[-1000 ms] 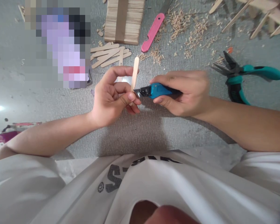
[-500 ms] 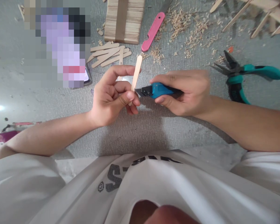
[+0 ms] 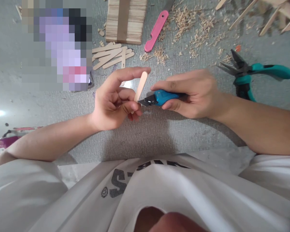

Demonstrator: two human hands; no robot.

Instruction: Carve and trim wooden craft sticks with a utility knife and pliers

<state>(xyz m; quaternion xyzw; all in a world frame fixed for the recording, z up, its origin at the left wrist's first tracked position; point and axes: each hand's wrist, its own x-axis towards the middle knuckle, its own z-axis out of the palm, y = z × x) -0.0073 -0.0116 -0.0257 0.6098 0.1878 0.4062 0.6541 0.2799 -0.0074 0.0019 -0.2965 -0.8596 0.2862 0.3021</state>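
"What's biggest here?"

"The grey desk [image 3: 70,106]. Off to the right on it lie teal-handled pliers [image 3: 243,72], their jaws spread apart."

"And the hands?"

"Both are near the middle. The right hand [image 3: 195,93] has its grip closed on a tool, the left hand [image 3: 111,108] pinches with thumb and fingers, index stretched out."

"Behind them?"

"A banded bundle of sticks [image 3: 135,24], at the far side. A pink-handled blade [image 3: 157,30] lies just right of it."

"Which tool is in the right grip?"

"A blue cutter [image 3: 163,96], blade pointing left."

"The left grip?"

"It's gripping the lower part of a wooden stick [image 3: 141,85], tilted, rounded end up. The blade's tip seems to touch it beside the thumb."

"Smallest?"

"Wood shavings [image 3: 183,24], scattered right of the pink handle."
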